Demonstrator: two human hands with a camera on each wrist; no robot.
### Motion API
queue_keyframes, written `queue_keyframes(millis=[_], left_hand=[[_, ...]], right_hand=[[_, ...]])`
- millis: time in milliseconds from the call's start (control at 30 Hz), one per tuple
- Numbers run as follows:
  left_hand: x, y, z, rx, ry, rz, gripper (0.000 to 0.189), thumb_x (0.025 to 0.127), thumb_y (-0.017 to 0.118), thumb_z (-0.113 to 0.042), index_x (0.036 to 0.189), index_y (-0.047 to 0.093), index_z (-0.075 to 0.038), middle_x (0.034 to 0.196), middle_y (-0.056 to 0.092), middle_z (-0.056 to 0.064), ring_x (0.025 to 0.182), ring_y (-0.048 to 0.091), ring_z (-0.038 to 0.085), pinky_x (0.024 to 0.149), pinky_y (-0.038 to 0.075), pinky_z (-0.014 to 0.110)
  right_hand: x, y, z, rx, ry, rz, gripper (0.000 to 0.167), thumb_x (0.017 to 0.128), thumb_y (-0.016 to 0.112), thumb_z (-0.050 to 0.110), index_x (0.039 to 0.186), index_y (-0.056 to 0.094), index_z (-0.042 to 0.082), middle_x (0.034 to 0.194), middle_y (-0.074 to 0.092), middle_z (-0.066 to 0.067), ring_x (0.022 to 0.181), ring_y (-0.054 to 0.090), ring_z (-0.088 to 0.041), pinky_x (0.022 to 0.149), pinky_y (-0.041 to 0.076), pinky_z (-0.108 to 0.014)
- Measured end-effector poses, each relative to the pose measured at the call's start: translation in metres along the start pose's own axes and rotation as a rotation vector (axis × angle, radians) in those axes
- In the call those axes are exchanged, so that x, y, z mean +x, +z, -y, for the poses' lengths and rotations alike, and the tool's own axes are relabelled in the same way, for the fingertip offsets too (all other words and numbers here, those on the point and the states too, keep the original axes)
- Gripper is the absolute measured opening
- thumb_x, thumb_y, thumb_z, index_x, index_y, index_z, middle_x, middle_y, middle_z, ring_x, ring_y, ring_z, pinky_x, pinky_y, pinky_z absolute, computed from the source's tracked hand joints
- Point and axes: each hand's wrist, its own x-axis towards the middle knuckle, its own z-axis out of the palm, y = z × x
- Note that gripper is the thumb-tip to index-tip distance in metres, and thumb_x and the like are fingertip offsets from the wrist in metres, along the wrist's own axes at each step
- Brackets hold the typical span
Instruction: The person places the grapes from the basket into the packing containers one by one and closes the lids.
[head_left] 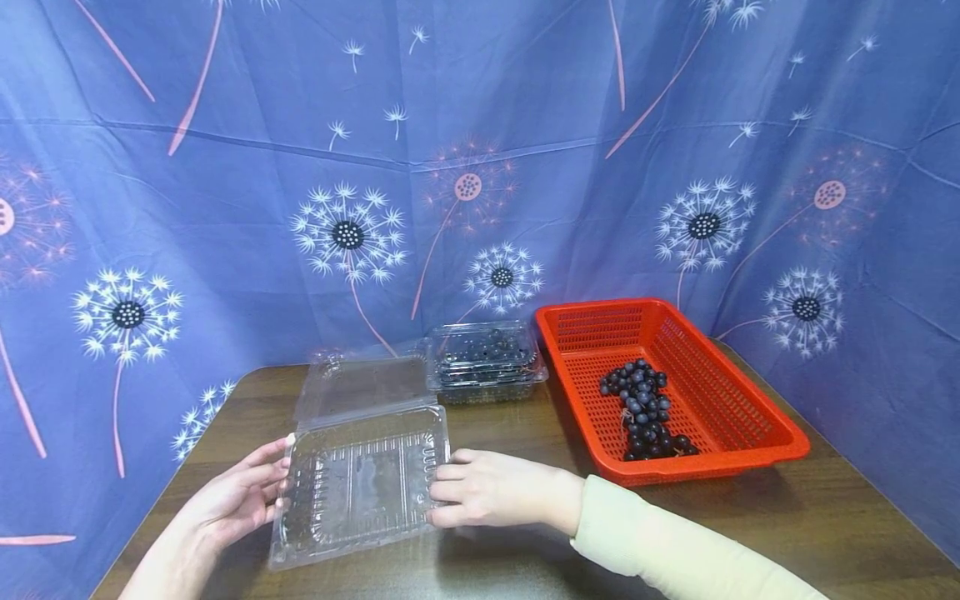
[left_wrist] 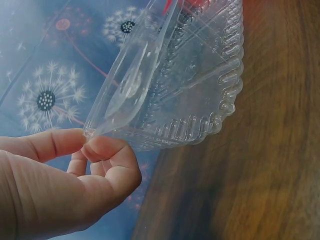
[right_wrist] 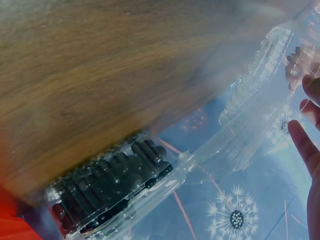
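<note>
A clear plastic clamshell container point(head_left: 371, 492) hangs tilted over the table's front, its ribbed tray facing up and its lid point(head_left: 367, 385) folded back behind. My left hand point(head_left: 243, 492) pinches the tray's left rim between thumb and finger; in the left wrist view the fingertips point(left_wrist: 107, 145) meet at the plastic edge. On the opposite side my right hand point(head_left: 502, 492) grips the right rim with bent fingers. The right wrist view shows only part of that hand point(right_wrist: 312, 125) at the frame's edge, beside the see-through tray point(right_wrist: 260, 95).
Behind the tray stands a closed clear container point(head_left: 487, 362) filled with dark grapes. A red plastic basket point(head_left: 750, 462) sits at the right with a bunch of dark grapes point(head_left: 643, 408) inside. A blue dandelion-print cloth point(head_left: 450, 125) hangs behind the wooden table point(head_left: 517, 567).
</note>
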Motion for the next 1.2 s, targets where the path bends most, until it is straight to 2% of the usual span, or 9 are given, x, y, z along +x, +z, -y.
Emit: queue_keyframes(millis=[233,800,1067,1200], left_hand=[[0.005,0.011,-0.002,0.002,-0.001,0.004,0.042,0.098,0.035,-0.001,0.114,0.059,-0.032,0.097,0.053,-0.011,0.084,0.054,0.005,0.075,0.048,0.023],[0.028,0.035,0.004,0.015,-0.03,-0.051,0.034,0.097,0.04,-0.003,0.112,0.054,-0.029,0.095,0.054,-0.01,0.079,0.055,0.005,0.071,0.048,0.023],[0.043,0.046,0.013,0.044,-0.053,-0.141,0.032,0.094,0.044,-0.002,0.111,0.05,-0.028,0.092,0.053,-0.01,0.074,0.055,0.004,0.069,0.047,0.023],[0.049,0.051,0.016,0.057,-0.066,-0.153,0.032,0.094,0.044,-0.001,0.113,0.046,-0.026,0.091,0.052,-0.01,0.075,0.053,0.005,0.069,0.046,0.023]], right_hand=[[-0.006,-0.009,0.001,0.01,0.003,-0.005,0.013,0.094,0.047,0.025,0.102,0.057,0.028,0.089,0.053,0.012,0.09,0.053,-0.009,0.075,0.043,-0.026],[-0.03,-0.025,0.006,0.032,0.017,0.018,0.011,0.091,0.05,0.025,0.1,0.056,0.027,0.089,0.052,0.012,0.088,0.051,-0.009,0.076,0.042,-0.026],[-0.045,-0.026,0.008,0.055,0.038,-0.008,0.016,0.088,0.051,0.02,0.101,0.058,0.025,0.091,0.054,0.011,0.089,0.053,-0.01,0.08,0.043,-0.028],[-0.052,-0.028,0.008,0.058,0.037,-0.037,0.016,0.087,0.051,0.018,0.1,0.059,0.024,0.092,0.055,0.01,0.089,0.054,-0.011,0.081,0.045,-0.029]])
